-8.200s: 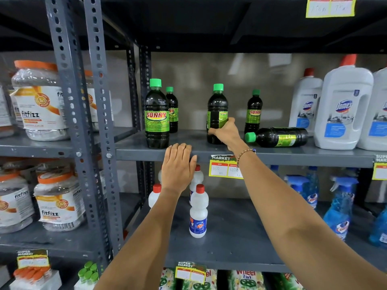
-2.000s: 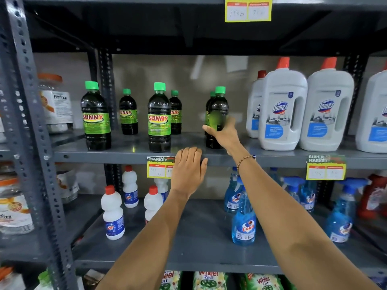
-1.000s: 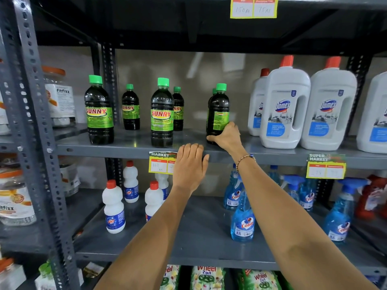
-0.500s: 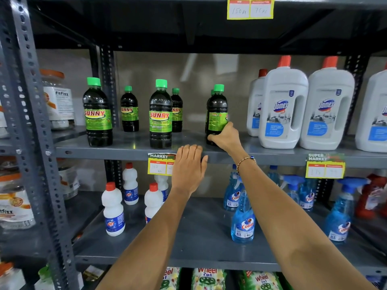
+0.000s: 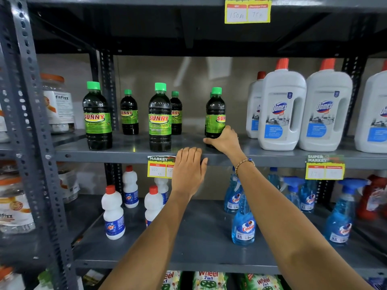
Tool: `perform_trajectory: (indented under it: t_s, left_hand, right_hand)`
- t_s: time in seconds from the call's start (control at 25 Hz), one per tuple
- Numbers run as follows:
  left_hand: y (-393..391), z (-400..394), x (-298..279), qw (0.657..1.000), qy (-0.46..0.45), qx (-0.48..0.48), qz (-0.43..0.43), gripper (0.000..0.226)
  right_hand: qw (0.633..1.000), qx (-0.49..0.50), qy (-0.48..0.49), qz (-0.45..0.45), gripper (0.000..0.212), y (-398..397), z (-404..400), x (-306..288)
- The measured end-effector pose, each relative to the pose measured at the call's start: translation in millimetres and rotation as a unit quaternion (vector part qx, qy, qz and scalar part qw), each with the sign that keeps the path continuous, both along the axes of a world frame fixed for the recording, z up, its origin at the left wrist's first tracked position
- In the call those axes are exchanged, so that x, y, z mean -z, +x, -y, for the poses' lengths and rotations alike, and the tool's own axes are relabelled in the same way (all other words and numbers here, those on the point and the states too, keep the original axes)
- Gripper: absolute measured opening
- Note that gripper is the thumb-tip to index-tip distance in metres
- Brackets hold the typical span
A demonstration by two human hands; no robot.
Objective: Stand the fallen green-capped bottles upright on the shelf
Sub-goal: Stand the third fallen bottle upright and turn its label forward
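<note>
- My right hand (image 5: 225, 140) wraps the base of a green-capped bottle (image 5: 215, 114), which stands upright on the shelf (image 5: 129, 148), at 1 o'clock from centre
- My left hand (image 5: 189, 171) lies flat, fingers loose, on the shelf edge at 7 o'clock from that bottle
- I see no bottle lying down

- Both bare forearms reach up and forward from the bottom of the view, converging toward the centre.
- The left hand (image 5: 189, 170) lies palm-down, fingers together and extended, fingertips hooked over a ledge edge, holding nothing.
- The right hand (image 5: 225, 139) sits higher and further forward, fingers and thumb curled in a grasp around something dark.
- The right wrist wears a beaded bracelet (image 5: 244, 164).
</note>
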State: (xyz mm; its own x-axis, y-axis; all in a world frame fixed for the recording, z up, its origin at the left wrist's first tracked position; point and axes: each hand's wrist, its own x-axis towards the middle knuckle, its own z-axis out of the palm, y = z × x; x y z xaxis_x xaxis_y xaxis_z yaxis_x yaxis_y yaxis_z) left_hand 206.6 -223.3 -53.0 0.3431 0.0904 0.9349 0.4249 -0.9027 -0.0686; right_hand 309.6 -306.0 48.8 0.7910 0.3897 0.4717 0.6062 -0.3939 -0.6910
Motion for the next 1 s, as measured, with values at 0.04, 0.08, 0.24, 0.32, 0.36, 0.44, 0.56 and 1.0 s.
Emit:
perform_trajectory:
  t_s: [0.04,0.08,0.24,0.32,0.36,0.44,0.56,1.0]
  left_hand:
    - [-0.4,0.2,0.3,1.000,-0.002,0.002,-0.004,0.040]
    - [-0.8,0.4,0.6,1.000,-0.005,0.002,-0.008,0.041]
    - [-1.5,1.0,0.1,1.000,-0.011,0.002,-0.014,0.040]
    - [-1.9,1.4,-0.3,1.000,-0.008,0.004,-0.008,0.040]
    - [-2.2,1.6,-0.7,1.000,-0.008,0.006,-0.007,0.039]
    - [-2.7,2.6,-1.2,1.000,-0.009,0.009,-0.006,0.039]
    - [-3.2,2.6,-1.4,1.000,-0.011,0.009,-0.007,0.039]
    - [-2.9,1.0,-0.1,1.000,-0.006,0.015,-0.017,0.038]
  right_hand:
    - [1.000,-0.009,0.004,-0.012,0.069,-0.3,0.3,-0.1]
    - [1.000,-0.015,0.007,-0.024,0.065,-0.6,0.5,-0.2]
    - [1.000,-0.008,0.011,-0.017,0.071,1.8,1.3,1.6]
    - [1.000,-0.015,0.003,-0.023,0.070,1.5,0.8,1.6]
    - [0.999,-0.019,0.002,-0.031,0.068,1.5,0.5,1.4]
    - [1.000,-0.017,0.001,-0.024,0.069,1.5,0.6,1.0]
    - [1.000,0.006,-0.002,0.009,0.081,0.3,-0.4,1.8]
    - [1.000,0.008,-0.009,0.013,0.082,3.1,-1.6,4.5]
